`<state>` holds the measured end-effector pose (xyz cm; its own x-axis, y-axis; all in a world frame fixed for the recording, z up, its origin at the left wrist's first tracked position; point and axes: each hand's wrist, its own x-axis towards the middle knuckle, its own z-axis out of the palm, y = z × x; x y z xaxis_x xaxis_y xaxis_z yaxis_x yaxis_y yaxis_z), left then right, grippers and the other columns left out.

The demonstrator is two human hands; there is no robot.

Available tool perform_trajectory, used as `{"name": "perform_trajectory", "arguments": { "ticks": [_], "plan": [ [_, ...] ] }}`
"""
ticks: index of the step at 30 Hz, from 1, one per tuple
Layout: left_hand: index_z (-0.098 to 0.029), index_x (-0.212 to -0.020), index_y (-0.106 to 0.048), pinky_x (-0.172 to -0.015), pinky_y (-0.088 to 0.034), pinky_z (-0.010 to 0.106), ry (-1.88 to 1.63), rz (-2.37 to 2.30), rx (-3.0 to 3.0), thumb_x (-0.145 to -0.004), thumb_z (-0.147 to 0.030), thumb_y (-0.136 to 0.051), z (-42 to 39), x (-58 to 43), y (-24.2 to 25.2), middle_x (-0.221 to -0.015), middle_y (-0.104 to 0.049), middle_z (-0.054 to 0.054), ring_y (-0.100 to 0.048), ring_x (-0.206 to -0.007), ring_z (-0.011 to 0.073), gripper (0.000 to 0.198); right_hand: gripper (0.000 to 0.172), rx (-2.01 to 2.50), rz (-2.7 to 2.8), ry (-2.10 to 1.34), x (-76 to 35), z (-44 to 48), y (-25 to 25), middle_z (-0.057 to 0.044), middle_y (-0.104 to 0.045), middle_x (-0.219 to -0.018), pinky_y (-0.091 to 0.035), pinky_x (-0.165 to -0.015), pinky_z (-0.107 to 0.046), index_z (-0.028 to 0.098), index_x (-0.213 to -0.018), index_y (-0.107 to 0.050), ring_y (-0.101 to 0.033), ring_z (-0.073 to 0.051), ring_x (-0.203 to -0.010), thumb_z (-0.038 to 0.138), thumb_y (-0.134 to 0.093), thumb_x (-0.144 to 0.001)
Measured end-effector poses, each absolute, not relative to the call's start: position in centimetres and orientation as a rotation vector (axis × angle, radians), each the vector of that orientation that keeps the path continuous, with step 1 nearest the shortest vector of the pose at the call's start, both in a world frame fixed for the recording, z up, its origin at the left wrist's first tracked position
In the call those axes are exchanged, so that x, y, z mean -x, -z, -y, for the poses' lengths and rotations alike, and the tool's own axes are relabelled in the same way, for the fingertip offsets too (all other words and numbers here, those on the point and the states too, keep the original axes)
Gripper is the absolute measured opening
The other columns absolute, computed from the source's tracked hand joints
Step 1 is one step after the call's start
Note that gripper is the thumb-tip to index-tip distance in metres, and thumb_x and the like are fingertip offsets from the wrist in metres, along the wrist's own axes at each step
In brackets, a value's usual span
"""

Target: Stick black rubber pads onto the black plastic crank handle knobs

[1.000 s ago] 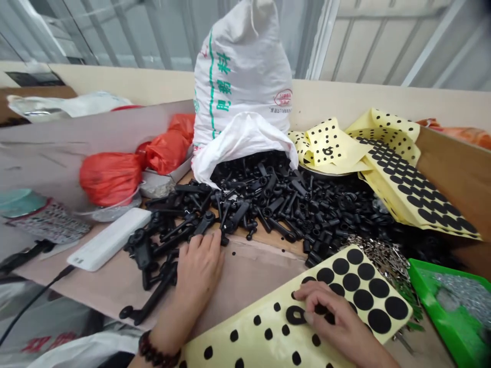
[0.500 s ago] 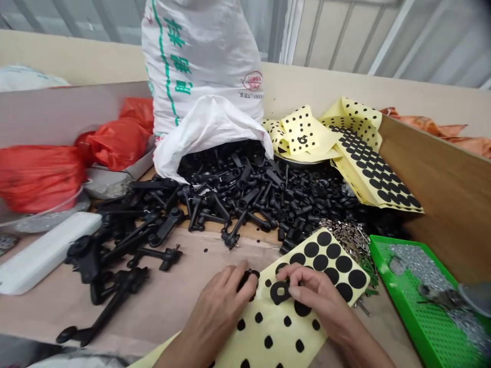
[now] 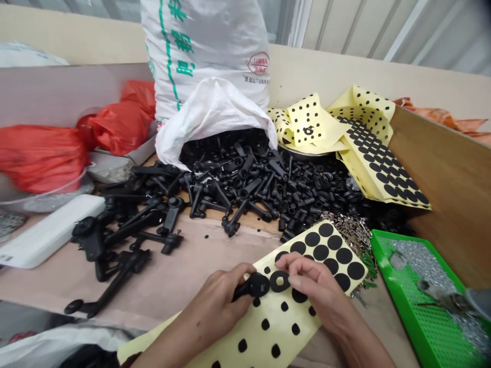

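My left hand [image 3: 226,294] is closed round a black plastic crank handle [image 3: 257,284], its round end showing past the fingertips. My right hand [image 3: 307,278] is closed in a pinch, thumb and forefinger at the edge of a black ring sticker [image 3: 273,287]. Yellow backing shows through the ring's hole. Beneath both hands is a yellow sticker sheet [image 3: 276,327]. Large black round stickers [image 3: 321,252] cover its far end; small black dots dot the nearer part. The right fingertips are partly hidden behind one another.
A white sack [image 3: 215,107] spills black handles [image 3: 245,174] across the table. Loose black handles [image 3: 126,266] lie at left, near a white plastic bar [image 3: 53,230] and red bags [image 3: 42,156]. At right are a green tray [image 3: 429,317], metal pins [image 3: 351,230] and more sticker sheets [image 3: 383,166].
The left hand has turned and brought the handle's round end into clearer view, close to the ring sticker. The right hand keeps its pinch almost unmoved. The camera view has tilted slightly down.
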<state>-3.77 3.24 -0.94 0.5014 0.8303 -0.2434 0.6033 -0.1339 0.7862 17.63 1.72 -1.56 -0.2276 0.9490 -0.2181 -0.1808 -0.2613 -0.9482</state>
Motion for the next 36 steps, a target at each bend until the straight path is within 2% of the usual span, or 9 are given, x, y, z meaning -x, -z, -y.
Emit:
{"name": "perform_trajectory", "arguments": {
  "ticks": [2,5,12,17,22,26,36],
  "plan": [
    [-0.021,-0.096,-0.056,-0.050,-0.032,0.020,-0.342,-1.187,-1.699,-0.072,-0.011,-0.045,-3.5,3.4,0.7,-0.054,-0.045,-0.008,-0.044,-0.053,0.0123,0.029,0.016,1.100,1.052,-1.669,-17.2,-1.5,1.6,-0.006,-0.058,-0.098,-0.039,-0.073,-0.029,0.017,-0.062,-0.057,-0.051,-0.020,-0.087,0.027,-0.067,-0.070],
    [-0.018,-0.101,-0.055,-0.047,-0.031,0.020,-0.402,-1.131,-1.512,-0.072,-0.014,-0.046,-3.3,3.0,1.2,-0.057,-0.045,-0.007,-0.039,-0.051,0.0108,0.030,0.016,1.091,1.031,-1.694,-16.7,-1.4,1.9,-0.006,-0.057,-0.099,-0.038,-0.070,-0.027,0.017,-0.062,-0.057,-0.051,-0.019,-0.085,0.026,-0.067,-0.070],
    [-0.016,-0.109,-0.057,-0.051,-0.038,0.020,-0.466,-1.105,-1.356,-0.074,-0.016,-0.047,-2.7,2.9,2.1,-0.069,-0.058,-0.002,-0.044,-0.054,0.0104,0.037,0.017,1.105,1.028,-1.695,-16.3,-1.4,2.2,-0.006,-0.058,-0.096,-0.039,-0.069,-0.026,0.017,-0.062,-0.056,-0.051,-0.018,-0.083,0.027,-0.067,-0.071],
    [-0.017,-0.113,-0.058,-0.050,-0.038,0.020,-0.459,-1.111,-1.378,-0.072,-0.013,-0.044,-2.7,2.8,1.7,-0.062,-0.054,-0.004,-0.045,-0.053,0.0111,0.044,0.016,1.123,0.990,-1.701,-16.2,-1.4,2.2,-0.006,-0.059,-0.094,-0.040,-0.067,-0.026,0.017,-0.062,-0.057,-0.051,-0.017,-0.079,0.026,-0.068,-0.069],
    [-0.015,-0.110,-0.061,-0.054,-0.041,0.021,-0.447,-1.108,-1.416,-0.080,-0.022,-0.044,-2.9,2.9,0.6,-0.055,-0.052,-0.004,-0.052,-0.055,0.0137,0.035,0.014,1.152,1.036,-1.673,-16.2,-1.3,2.4,-0.006,-0.059,-0.095,-0.040,-0.068,-0.026,0.017,-0.062,-0.059,-0.052,-0.018,-0.081,0.025,-0.067,-0.070],
    [-0.016,-0.107,-0.062,-0.056,-0.043,0.021,-0.474,-1.075,-1.386,-0.086,-0.031,-0.039,-2.9,3.0,0.0,-0.059,-0.053,-0.003,-0.054,-0.057,0.0139,0.035,0.015,1.171,1.048,-1.662,-16.2,-1.3,2.4,-0.006,-0.059,-0.094,-0.041,-0.069,-0.027,0.017,-0.061,-0.059,-0.052,-0.018,-0.082,0.026,-0.068,-0.068],
    [-0.016,-0.111,-0.062,-0.060,-0.047,0.024,-0.454,-1.137,-1.398,-0.087,-0.036,-0.040,-2.8,2.9,0.1,-0.063,-0.058,-0.001,-0.059,-0.059,0.0159,0.038,0.016,1.204,1.071,-1.635,-16.0,-1.3,2.3,-0.007,-0.059,-0.094,-0.043,-0.070,-0.027,0.017,-0.060,-0.060,-0.053,-0.019,-0.083,0.027,-0.069,-0.068]
  ]
}}
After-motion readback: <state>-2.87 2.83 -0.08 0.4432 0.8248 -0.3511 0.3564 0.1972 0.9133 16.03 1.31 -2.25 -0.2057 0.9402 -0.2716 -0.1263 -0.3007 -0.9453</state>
